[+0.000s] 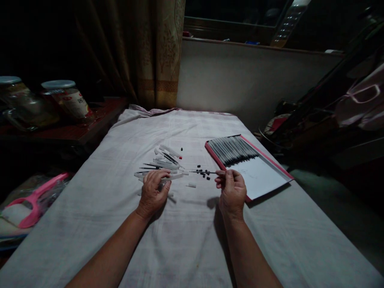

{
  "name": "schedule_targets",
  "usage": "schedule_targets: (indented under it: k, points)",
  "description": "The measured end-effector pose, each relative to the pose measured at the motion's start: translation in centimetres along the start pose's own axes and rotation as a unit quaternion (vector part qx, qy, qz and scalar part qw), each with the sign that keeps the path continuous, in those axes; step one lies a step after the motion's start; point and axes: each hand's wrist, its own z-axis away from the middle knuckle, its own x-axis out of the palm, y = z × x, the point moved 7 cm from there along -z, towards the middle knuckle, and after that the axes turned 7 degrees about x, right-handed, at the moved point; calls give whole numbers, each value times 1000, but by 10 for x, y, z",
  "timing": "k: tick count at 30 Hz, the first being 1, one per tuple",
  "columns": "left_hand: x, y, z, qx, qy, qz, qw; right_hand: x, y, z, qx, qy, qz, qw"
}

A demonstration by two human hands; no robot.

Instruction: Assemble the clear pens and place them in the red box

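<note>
My right hand (233, 191) pinches a thin dark pen refill (211, 172) between thumb and fingers; its tip points left over the cloth. Under and around my left hand (154, 191) lies a loose pile of clear pen barrels (169, 151) and dark refills (171, 159). The left fingers reach over the pile, thumb and forefinger apart. Several small black pen plugs (208, 178) are scattered between the hands, and a small red one (180, 157) lies by the pile. A short clear piece (191, 185) lies nearer to me.
A red-edged box (264, 180) at right holds a row of black-tipped pens (234, 149). The pale checked cloth (186, 244) covers the table. Jars (70, 100) stand on a side table at left, above pink scissors (34, 204). A curtain (159, 52) hangs behind.
</note>
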Motion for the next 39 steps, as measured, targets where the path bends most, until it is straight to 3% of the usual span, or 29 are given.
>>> schedule_targets:
  k: [10,16,20,26,29,35,37,39]
  points:
    - [4,0,1,-1,-20,7,1000,5,-7,10,-32,-30,53,998]
    - [3,11,2,58,-24,-66,996,3,-19,11,-84,-38,122,988]
    - [3,22,2,88,-41,-119,988,9,-15,12,-94,-86,193,973]
    - [2,25,1,80,-22,-129,988,39,12,27,-110,-266,296,911]
    - [0,25,1,84,-6,-112,990,39,22,25,-129,-269,388,872]
    - [-3,26,2,120,-6,-57,991,43,33,26,-185,-270,579,747]
    - [-3,25,4,124,-12,-41,991,43,32,27,-175,-268,583,747]
    - [-3,22,5,123,-19,-44,991,40,29,26,-154,-268,542,781]
